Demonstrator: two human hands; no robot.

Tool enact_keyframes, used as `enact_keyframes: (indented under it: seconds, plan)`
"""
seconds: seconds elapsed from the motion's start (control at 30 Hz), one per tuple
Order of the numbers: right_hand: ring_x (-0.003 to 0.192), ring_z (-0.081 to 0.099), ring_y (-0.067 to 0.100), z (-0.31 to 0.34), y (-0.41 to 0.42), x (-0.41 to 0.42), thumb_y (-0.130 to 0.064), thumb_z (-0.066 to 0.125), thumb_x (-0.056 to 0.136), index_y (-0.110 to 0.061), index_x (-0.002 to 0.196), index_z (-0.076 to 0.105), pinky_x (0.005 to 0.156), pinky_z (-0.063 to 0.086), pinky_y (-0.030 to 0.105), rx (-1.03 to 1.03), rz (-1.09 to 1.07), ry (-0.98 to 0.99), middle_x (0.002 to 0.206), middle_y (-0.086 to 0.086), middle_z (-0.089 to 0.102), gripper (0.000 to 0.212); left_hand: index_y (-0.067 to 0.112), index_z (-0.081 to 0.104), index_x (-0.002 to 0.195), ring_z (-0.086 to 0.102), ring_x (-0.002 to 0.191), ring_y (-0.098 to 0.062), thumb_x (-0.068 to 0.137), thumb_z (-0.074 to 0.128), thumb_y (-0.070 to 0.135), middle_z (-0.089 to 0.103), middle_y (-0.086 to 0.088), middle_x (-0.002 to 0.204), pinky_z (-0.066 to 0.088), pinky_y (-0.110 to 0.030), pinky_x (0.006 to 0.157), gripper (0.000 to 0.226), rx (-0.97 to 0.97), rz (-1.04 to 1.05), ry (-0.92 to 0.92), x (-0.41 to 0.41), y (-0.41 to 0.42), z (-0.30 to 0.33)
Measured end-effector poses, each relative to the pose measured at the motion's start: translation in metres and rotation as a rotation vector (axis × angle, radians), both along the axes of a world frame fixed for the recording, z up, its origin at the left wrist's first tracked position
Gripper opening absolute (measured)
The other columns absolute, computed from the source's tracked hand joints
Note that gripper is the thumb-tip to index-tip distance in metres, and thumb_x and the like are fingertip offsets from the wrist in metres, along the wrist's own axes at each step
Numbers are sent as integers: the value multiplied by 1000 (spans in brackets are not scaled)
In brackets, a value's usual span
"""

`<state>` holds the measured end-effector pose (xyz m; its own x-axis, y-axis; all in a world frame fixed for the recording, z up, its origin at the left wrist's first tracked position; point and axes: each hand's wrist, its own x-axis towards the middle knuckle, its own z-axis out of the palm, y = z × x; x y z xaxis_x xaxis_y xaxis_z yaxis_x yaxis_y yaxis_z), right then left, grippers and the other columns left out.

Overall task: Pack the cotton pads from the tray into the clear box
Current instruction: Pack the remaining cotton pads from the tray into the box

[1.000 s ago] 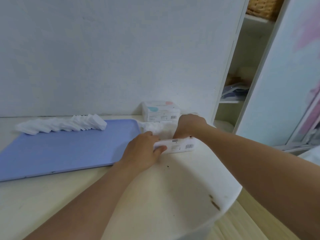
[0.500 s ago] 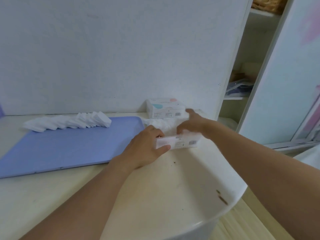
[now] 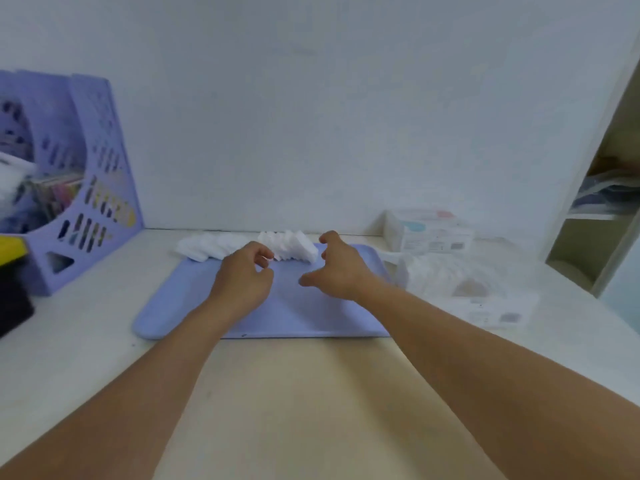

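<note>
A plain white wall fills the background, evenly and softly lit, with a faintly grainy texture. It meets the back edge of a pale cream table, whose top runs smooth and matte toward the near edge. At the table's back left corner stands a lilac slotted file holder against the wall, with colourful spines showing through its slots. Just in front of it, at the left edge, sits a dark box with a yellow top. Past the table's right edge rises a white open shelf unit; papers or folders lie blurred on its upper shelf, and its lower compartment is shadowed.
</note>
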<state>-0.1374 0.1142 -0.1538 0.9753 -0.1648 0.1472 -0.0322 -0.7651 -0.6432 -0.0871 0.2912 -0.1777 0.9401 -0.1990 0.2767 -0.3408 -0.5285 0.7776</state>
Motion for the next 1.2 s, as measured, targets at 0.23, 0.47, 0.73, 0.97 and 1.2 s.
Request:
enact_keyframes:
  seconds: [0.23, 0.47, 0.73, 0.97, 1.2]
  plan:
    - [134, 46, 31, -16, 3, 86, -34, 82, 78, -17, 151, 34, 106, 44, 44, -138, -75, -77, 144, 10, 50, 89, 19, 47, 143, 56, 110, -20, 92, 56, 10, 50, 1, 141, 41, -23, 76, 53, 25, -68, 71, 21, 8, -19]
    - [104, 61, 20, -24, -1, 109, -37, 81, 75, -22, 131, 54, 84, 49, 33, -169, -79, -45, 123, -1, 64, 64, 22, 47, 140, 57, 114, -22, 90, 57, 21, 50, 0, 140, 42, -30, 93, 51, 130, -83, 35, 20, 4, -21]
    - [124, 54, 23, -28, -6, 117, -34, 75, 87, -22, 146, 41, 90, 38, 27, -130, 23, 6, 136, 0, 57, 69, 21, 46, 140, 59, 109, -20, 91, 60, 24, 50, 1, 138, 45, -32, 93, 52, 126, -70, 34, 24, 5, -21]
    - [118, 56, 20, -33, -4, 110, -25, 72, 88, -21, 143, 48, 91, 40, 26, -107, 78, -99, 130, -1, 61, 60, 22, 47, 140, 58, 105, -17, 91, 61, 25, 51, 3, 137, 40, -28, 86, 51, 114, -69, 50, 24, 5, -21]
    - [89, 57, 20, -22, -15, 100, -24, 64, 92, -17, 107, 64, 74, 44, 29, 78, -13, -93, 102, 0, 66, 16, 22, 48, 138, 56, 113, -17, 91, 63, 27, 51, 3, 137, 41, -28, 90, 50, 111, -57, 53, 27, 4, -22]
